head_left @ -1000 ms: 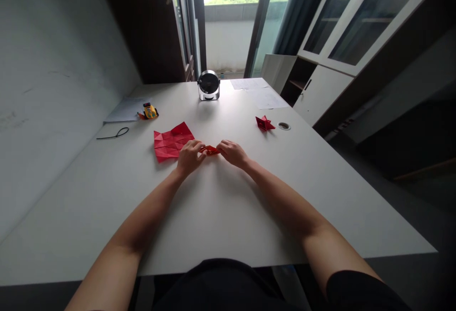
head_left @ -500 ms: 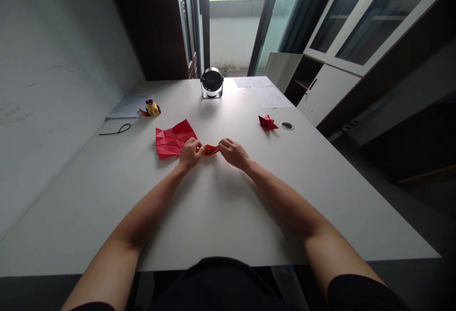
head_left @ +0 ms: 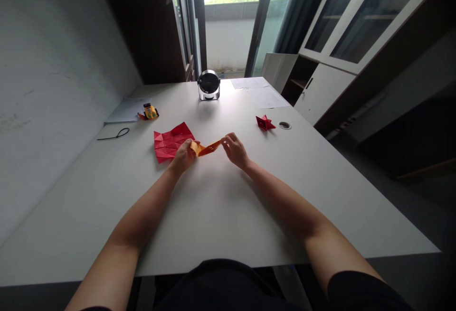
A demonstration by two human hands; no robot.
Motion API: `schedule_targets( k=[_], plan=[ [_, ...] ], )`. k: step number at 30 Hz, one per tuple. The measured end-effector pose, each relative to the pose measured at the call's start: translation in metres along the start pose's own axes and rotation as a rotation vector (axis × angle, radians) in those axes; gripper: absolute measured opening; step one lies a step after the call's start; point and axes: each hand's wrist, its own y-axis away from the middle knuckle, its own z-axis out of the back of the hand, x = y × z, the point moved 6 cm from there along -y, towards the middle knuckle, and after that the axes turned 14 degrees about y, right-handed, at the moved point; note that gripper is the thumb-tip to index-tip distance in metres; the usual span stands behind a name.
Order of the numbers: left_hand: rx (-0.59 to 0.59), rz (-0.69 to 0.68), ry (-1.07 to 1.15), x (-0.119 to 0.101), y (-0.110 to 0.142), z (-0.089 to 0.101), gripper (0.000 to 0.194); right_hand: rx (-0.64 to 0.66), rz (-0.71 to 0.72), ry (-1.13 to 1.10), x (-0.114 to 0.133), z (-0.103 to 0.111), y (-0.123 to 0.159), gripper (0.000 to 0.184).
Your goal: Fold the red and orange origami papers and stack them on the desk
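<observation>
Both hands pinching an orange paper strip (head_left: 207,147) above the white table (head_left: 221,206), left hand (head_left: 183,155), right hand (head_left: 233,148)

White counter (head_left: 221,216) runs lengthwise toward a tall glass door (head_left: 231,21); daylight pours in, green hillside beyond a low balcony wall; pale plastered wall (head_left: 53,64) along the left side; dark panel (head_left: 146,26) beside the door frame; teal curtain (head_left: 290,12) to the right; white cabinet with glazed doors (head_left: 342,31) past it; dark floor (head_left: 420,192) below.
</observation>
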Motion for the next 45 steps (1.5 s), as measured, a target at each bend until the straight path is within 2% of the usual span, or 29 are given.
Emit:
schedule_targets(
  k=[3,6,12,15,19,23,26,31,35,41,45],
  plan=[
    [0.049,0.025,-0.030,0.006,0.003,-0.006,0.020,0.018,-0.161,-0.212,-0.003,-0.002,-0.001,0.020],
    [0.122,0.060,-0.178,0.015,0.008,-0.016,0.024,0.075,-0.267,-0.371,0.002,-0.007,0.000,0.020],
    [0.276,0.089,-0.558,0.024,0.026,-0.038,0.027,0.009,-0.334,-0.394,0.019,-0.001,0.002,0.018],
    [0.324,0.092,-0.641,0.025,0.030,-0.045,0.035,-0.037,-0.342,-0.408,0.024,0.005,0.002,0.019],
    [0.338,0.168,-0.557,0.026,0.032,-0.045,0.044,-0.055,-0.358,-0.477,0.027,0.010,0.001,0.022],
    [0.382,0.251,-0.447,0.030,0.033,-0.044,0.045,-0.072,-0.428,-0.645,0.021,0.002,0.001,0.022],
    [0.399,0.232,-0.371,0.032,0.032,-0.044,0.040,-0.098,-0.521,-0.816,0.012,-0.011,0.002,0.019],
    [0.337,0.158,-0.252,0.030,0.026,-0.041,0.033,-0.089,-0.654,-0.963,0.000,-0.029,0.007,0.015],
    [0.324,0.241,-0.279,0.031,0.029,-0.042,0.030,-0.070,-0.609,-0.940,0.004,-0.030,0.008,0.013],
    [0.251,0.282,-0.254,0.030,0.029,-0.041,0.026,-0.046,-0.444,-0.723,0.024,-0.020,0.007,0.008],
    [0.205,0.307,-0.197,0.033,0.030,-0.040,0.023,-0.039,-0.318,-0.546,0.037,-0.006,0.005,0.014]
  ],
)
